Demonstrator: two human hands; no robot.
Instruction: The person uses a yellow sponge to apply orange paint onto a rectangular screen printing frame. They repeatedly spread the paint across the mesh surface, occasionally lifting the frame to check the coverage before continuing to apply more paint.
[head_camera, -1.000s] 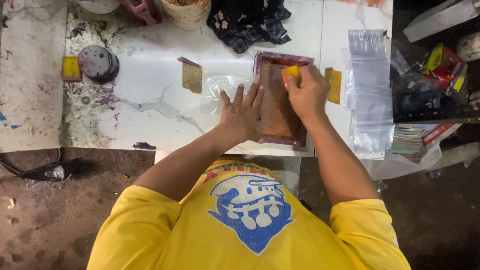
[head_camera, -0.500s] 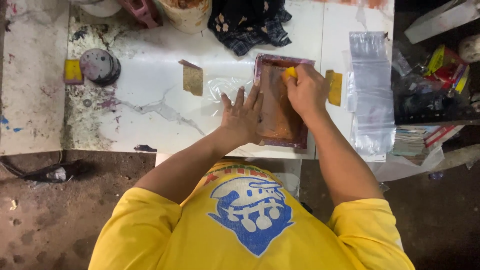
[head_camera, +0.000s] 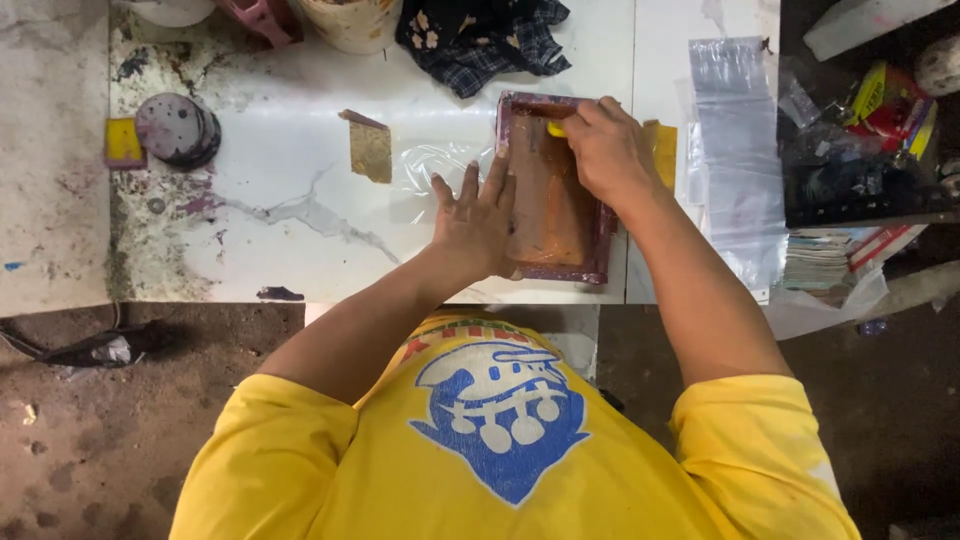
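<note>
A small purple-framed printing screen (head_camera: 548, 262) with an orange-brown mesh lies on the white marble table (head_camera: 290, 240). My left hand (head_camera: 474, 222) lies flat, fingers spread, on the frame's left edge and on a clear plastic bag (head_camera: 432, 170) under it. My right hand (head_camera: 604, 150) grips a yellow squeegee (head_camera: 555, 129) pressed on the mesh at the frame's far end.
A stack of clear plastic bags (head_camera: 735, 150) lies right of the frame, a yellow piece (head_camera: 664, 150) between them. A brown card (head_camera: 369, 150), round grey discs (head_camera: 175, 128), a yellow block (head_camera: 123, 142), a patterned cloth (head_camera: 480, 35) and a bucket (head_camera: 352, 20) sit farther back. Cluttered shelves stand right.
My right hand has pushed the yellow squeegee a little toward the far end of the screen. My left hand stays pressed on the frame's left edge.
</note>
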